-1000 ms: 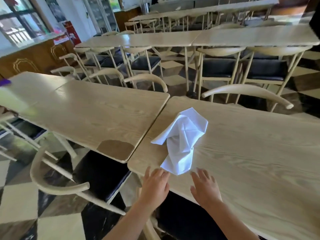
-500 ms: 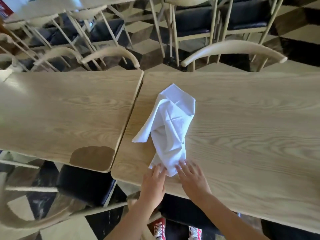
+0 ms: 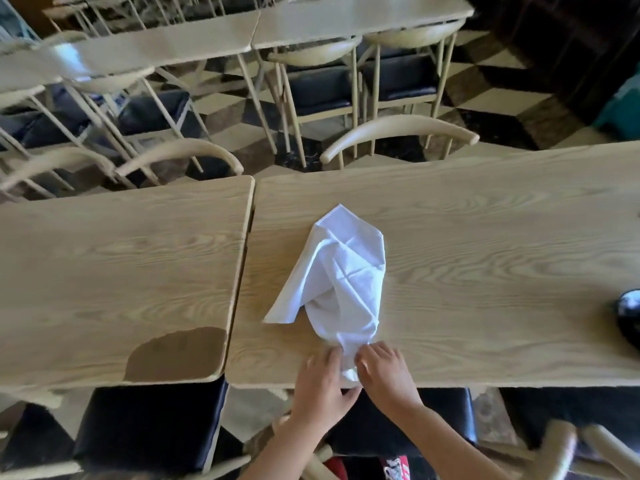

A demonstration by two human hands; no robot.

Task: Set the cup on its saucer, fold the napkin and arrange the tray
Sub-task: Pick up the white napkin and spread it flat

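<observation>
Both hands are meeting at the near end of the crumpled white napkin [image 3: 341, 275], lying on the table [image 3: 485, 244] near its front edge. The left hand [image 3: 320, 384] and right hand [image 3: 386, 370] are pinching the cloth's near corner with curled fingers.

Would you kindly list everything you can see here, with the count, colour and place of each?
napkin: one, white, crumpled on the right-hand near table, close to its near edge.
near tables: two, light wood, side by side; the left one has a worn brown patch at its near corner.
dark round object: one, black, at the right edge, cut off.
chairs: several, pale frames, dark seats, around the tables.
far tables: a row, light wood, behind.
floor: chequered, dark and pale.
left hand: pinches the napkin's near end.
right hand: pinches the same end.
</observation>
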